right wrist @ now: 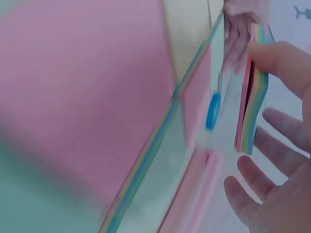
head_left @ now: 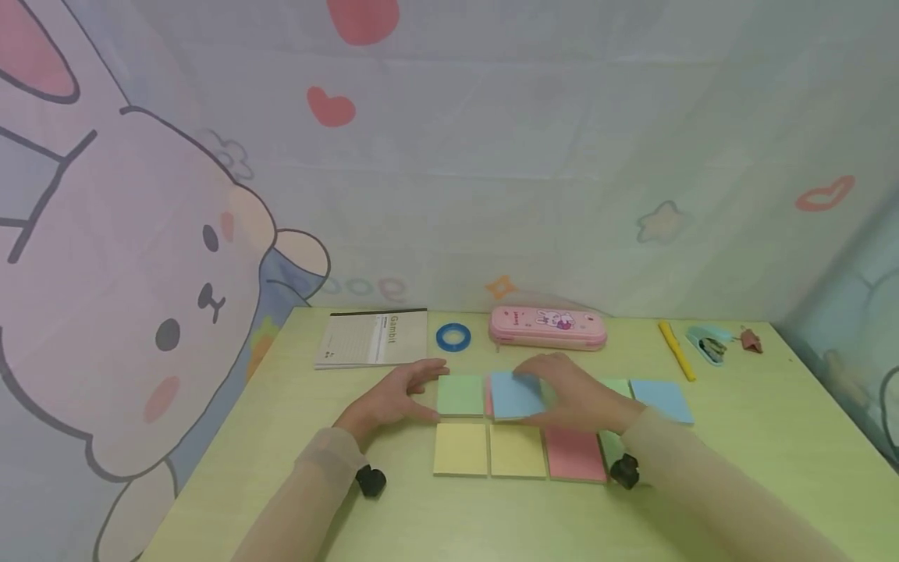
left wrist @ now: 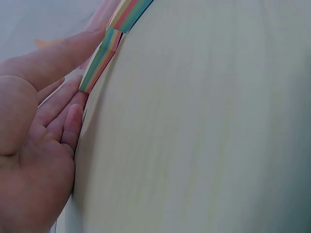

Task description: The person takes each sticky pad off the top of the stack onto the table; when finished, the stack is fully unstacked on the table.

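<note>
Square sticky note pads lie in two rows on the table. My right hand (head_left: 579, 396) pinches a blue-topped sticky note pad (head_left: 515, 394) between thumb and fingers. In the right wrist view this pad (right wrist: 252, 97) is raised off the table, its layered coloured edge showing. Under it in the head view, a strip of a pink pad (head_left: 488, 400) shows. My left hand (head_left: 393, 396) lies at the left side of a green pad (head_left: 460, 396), thumb near its front corner and fingers near its back corner. In the left wrist view its fingers (left wrist: 56, 104) are nearly straight.
In front are two yellow pads (head_left: 460, 449), a pink pad (head_left: 575, 454) and a partly hidden green pad (head_left: 611, 446). A blue pad (head_left: 662, 400) lies right. Behind are a notebook (head_left: 372, 338), blue tape roll (head_left: 453, 337), pink pencil case (head_left: 548, 328) and yellow pen (head_left: 676, 350).
</note>
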`<state>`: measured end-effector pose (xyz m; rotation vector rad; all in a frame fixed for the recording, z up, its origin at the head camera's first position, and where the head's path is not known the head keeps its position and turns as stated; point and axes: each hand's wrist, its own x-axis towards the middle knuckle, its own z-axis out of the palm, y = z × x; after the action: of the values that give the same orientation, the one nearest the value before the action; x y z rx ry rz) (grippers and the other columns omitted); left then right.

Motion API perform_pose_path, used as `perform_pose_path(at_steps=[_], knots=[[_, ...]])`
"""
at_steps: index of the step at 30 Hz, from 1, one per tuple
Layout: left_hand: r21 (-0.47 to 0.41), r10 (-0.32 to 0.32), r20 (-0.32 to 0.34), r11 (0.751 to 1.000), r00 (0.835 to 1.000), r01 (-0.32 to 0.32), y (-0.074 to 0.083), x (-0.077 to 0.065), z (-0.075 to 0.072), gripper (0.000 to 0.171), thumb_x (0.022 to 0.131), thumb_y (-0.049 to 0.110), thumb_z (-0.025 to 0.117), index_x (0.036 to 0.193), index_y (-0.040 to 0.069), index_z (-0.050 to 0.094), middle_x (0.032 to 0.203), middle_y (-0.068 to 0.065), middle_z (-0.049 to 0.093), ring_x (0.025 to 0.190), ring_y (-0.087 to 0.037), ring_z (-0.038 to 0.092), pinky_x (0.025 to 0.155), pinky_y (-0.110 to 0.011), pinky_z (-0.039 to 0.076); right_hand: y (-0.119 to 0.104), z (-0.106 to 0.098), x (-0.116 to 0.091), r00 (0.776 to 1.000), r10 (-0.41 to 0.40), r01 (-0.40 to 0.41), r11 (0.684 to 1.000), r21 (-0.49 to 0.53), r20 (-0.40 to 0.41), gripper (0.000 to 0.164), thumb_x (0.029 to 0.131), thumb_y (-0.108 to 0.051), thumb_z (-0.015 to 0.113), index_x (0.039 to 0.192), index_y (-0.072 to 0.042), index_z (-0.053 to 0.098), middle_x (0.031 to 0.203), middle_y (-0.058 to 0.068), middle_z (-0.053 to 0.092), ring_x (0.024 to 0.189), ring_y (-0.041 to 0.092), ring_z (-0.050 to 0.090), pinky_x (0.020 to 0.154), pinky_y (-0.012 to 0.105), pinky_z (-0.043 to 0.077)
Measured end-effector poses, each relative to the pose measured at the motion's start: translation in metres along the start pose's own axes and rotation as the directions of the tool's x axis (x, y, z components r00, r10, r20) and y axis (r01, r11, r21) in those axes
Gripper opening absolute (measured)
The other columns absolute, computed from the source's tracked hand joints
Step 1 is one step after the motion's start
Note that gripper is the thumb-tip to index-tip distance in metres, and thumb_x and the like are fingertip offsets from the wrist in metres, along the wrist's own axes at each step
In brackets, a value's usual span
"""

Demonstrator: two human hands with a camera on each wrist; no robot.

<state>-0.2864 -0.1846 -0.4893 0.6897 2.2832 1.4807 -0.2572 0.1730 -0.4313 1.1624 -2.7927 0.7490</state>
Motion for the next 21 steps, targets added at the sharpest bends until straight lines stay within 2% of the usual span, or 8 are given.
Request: perform_pose_path(at_steps=[6, 9, 12, 16, 19, 21], knots=[[0.002, -0.014, -0.012, 1.000, 1.000, 0.014, -0.001, 0.001, 0.000, 0.095, 0.081, 0.012, 0.092, 0.162, 0.010, 0.040, 0.161, -0.004, 0.050, 0.153, -0.031, 0.039, 0.125, -0.050, 0.033, 0.030, -0.032, -0.069, 0.997, 0.072, -0.072, 0.997, -0.031, -0.016, 0.065, 0.084, -0.042, 0.090, 0.138, -0.017, 0.063, 0.139, -0.005, 0.064, 0.124, 0.021, 0.053, 0.101, 0.047, 0.051], [0.006, -0.011, -0.011, 1.000, 1.000, 0.011, -0.002, 0.000, 0.000, 0.094, 0.082, 0.012, 0.092, 0.161, 0.010, 0.041, 0.161, -0.004, 0.050, 0.153, -0.030, 0.039, 0.125, -0.050, 0.033, 0.044, -0.041, -0.104, 0.996, 0.079, -0.082, 0.994, -0.067, -0.047, 0.062, 0.084, -0.043, 0.090, 0.136, -0.020, 0.064, 0.138, -0.004, 0.065, 0.121, 0.020, 0.055, 0.095, 0.043, 0.053], [0.006, -0.001, -0.011, 1.000, 1.000, 0.001, -0.001, 0.000, -0.001, 0.092, 0.083, 0.011, 0.091, 0.161, 0.009, 0.042, 0.162, -0.005, 0.049, 0.153, -0.031, 0.039, 0.125, -0.051, 0.033, 0.059, -0.045, -0.136, 0.993, 0.073, -0.083, 0.991, -0.107, -0.097, 0.058, 0.082, -0.041, 0.092, 0.131, -0.026, 0.066, 0.135, -0.006, 0.065, 0.120, 0.012, 0.054, 0.092, 0.035, 0.052], [0.008, -0.001, -0.016, 1.000, 1.000, 0.001, -0.001, 0.001, 0.000, 0.090, 0.083, 0.011, 0.090, 0.160, 0.009, 0.044, 0.162, -0.006, 0.048, 0.153, -0.031, 0.038, 0.125, -0.051, 0.033, 0.078, -0.047, -0.174, 0.986, 0.055, -0.076, 0.988, -0.135, -0.157, 0.055, 0.076, -0.037, 0.096, 0.123, -0.032, 0.067, 0.134, -0.006, 0.066, 0.120, 0.000, 0.048, 0.093, 0.016, 0.042], [0.013, -0.005, -0.017, 1.000, 1.000, 0.005, -0.001, 0.002, 0.000, 0.089, 0.083, 0.011, 0.091, 0.159, 0.009, 0.045, 0.163, -0.006, 0.048, 0.153, -0.031, 0.038, 0.125, -0.050, 0.033, 0.091, -0.049, -0.194, 0.984, 0.026, -0.053, 0.988, -0.147, -0.176, 0.055, 0.073, -0.032, 0.098, 0.118, -0.034, 0.067, 0.132, -0.003, 0.066, 0.122, -0.004, 0.046, 0.094, 0.009, 0.033], [0.017, -0.010, -0.015, 1.000, 1.000, 0.010, -0.001, 0.002, 0.000, 0.089, 0.083, 0.012, 0.091, 0.159, 0.010, 0.045, 0.163, -0.005, 0.048, 0.153, -0.030, 0.038, 0.125, -0.050, 0.033, 0.097, -0.051, -0.204, 0.983, 0.019, -0.047, 0.988, -0.149, -0.184, 0.055, 0.071, -0.029, 0.099, 0.114, -0.035, 0.066, 0.131, -0.002, 0.067, 0.121, -0.005, 0.044, 0.093, 0.008, 0.031]])
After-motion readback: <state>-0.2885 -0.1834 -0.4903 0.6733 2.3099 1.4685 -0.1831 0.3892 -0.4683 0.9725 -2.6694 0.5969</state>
